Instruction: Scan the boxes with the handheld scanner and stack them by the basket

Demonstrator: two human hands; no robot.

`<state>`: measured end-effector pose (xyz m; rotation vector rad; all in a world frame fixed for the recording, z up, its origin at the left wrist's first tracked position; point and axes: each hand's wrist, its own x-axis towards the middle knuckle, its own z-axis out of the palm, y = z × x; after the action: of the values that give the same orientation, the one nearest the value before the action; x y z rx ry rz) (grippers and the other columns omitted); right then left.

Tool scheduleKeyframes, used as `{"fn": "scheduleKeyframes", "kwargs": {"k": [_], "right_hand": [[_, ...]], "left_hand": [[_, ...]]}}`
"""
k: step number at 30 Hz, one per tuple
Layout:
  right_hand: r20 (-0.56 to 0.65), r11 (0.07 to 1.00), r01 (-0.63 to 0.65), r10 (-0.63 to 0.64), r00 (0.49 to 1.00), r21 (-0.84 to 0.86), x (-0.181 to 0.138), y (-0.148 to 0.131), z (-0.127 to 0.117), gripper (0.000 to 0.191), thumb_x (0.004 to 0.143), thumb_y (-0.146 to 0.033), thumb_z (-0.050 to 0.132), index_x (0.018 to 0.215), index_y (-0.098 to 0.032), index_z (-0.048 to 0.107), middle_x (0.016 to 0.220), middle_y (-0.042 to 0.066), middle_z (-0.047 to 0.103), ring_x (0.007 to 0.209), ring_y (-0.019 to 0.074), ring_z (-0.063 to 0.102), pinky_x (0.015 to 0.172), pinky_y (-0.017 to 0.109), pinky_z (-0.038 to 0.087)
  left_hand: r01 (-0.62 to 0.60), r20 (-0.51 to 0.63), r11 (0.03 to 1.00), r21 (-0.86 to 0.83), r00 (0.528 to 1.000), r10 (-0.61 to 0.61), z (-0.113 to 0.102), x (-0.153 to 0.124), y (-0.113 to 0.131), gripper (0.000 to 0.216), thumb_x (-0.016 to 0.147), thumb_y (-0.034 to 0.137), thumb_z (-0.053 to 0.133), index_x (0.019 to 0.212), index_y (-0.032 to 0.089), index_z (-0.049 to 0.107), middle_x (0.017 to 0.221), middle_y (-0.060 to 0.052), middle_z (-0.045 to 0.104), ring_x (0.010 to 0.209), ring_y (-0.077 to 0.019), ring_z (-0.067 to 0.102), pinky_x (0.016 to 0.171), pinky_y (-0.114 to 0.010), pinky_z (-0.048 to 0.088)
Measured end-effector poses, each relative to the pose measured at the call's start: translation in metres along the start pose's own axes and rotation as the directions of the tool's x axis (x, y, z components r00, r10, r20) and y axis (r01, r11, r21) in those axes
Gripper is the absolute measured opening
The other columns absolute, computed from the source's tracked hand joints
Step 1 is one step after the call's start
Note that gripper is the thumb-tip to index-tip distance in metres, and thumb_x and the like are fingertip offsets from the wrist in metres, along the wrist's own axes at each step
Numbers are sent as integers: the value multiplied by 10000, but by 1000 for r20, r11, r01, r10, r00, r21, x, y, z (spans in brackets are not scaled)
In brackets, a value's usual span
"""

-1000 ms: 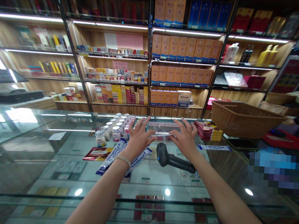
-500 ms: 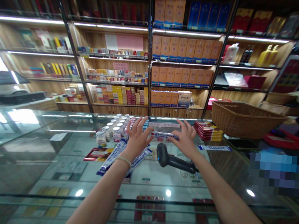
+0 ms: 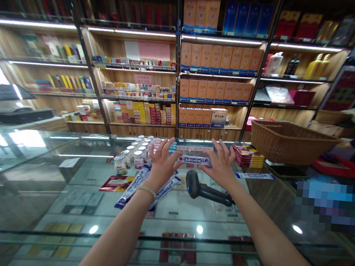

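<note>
A slim blue-and-white snack packet (image 3: 194, 160) with printed lettering is stretched level between my hands above the far part of the glass counter. My left hand (image 3: 162, 161) has its left end at the thumb and forefinger, the other fingers spread upward. At the right end, my right hand (image 3: 220, 163) grips it in the same way. Just below the packet a black barcode scanner (image 3: 205, 189) lies on the glass. Several like packets (image 3: 133, 187) lie loosely under and beside my left wrist, next to a red-and-yellow packet (image 3: 115, 183).
Small lidded jars (image 3: 138, 158) are grouped at the left. A stack of red-and-yellow packets (image 3: 247, 155) sits right of my hands, near another blue-and-white packet (image 3: 254, 175). A wicker basket (image 3: 291, 141) stands at the back right. Stocked shelves (image 3: 176, 71) line the wall.
The snack packet has turned so that its printed face shows more fully. My right hand has shifted very slightly; my left hand has hardly moved.
</note>
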<state>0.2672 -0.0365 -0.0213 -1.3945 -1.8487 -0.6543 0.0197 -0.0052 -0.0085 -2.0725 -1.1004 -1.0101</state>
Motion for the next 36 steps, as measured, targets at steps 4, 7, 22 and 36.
{"fn": "scheduleKeyframes", "kwargs": {"k": [4,7,22,36], "right_hand": [[-15,999,26,-26,1000,-31,-1,3,1,376,846,-492,740,1135,-262,672,1623,138,373,1523,365,236,1218,613,70],[-13,999,21,-22,1000,-35,-1,4,1,315,839,-464,760,1073,-265,690,1615,129,390,1523,356,236,1223,613,63],[13,999,-16,16,1000,29,19,30,-17,280,834,-430,790,1070,-295,721,1615,105,382,1521,365,237,1202,680,116],[-43,996,-64,66,997,55,0,107,-60,256,867,-496,727,1062,-332,755,1597,58,370,1522,350,210,1216,643,107]], "left_hand": [[0,12,1000,-5,1000,0,-1,0,0,257,823,407,787,1048,303,719,1597,-114,448,1480,-351,374,1246,-633,59],[3,25,1000,-12,1000,-3,-1,0,1,265,813,400,797,1046,301,719,1603,-113,442,1482,-356,369,1244,-639,56],[-7,72,1000,-15,997,8,-13,23,11,305,829,460,778,1089,313,719,1599,-117,441,1494,-360,347,1233,-662,88],[95,175,986,-135,982,-71,-12,65,90,260,843,411,763,1082,310,744,1629,-111,386,1529,-354,282,1227,-663,118]]}}
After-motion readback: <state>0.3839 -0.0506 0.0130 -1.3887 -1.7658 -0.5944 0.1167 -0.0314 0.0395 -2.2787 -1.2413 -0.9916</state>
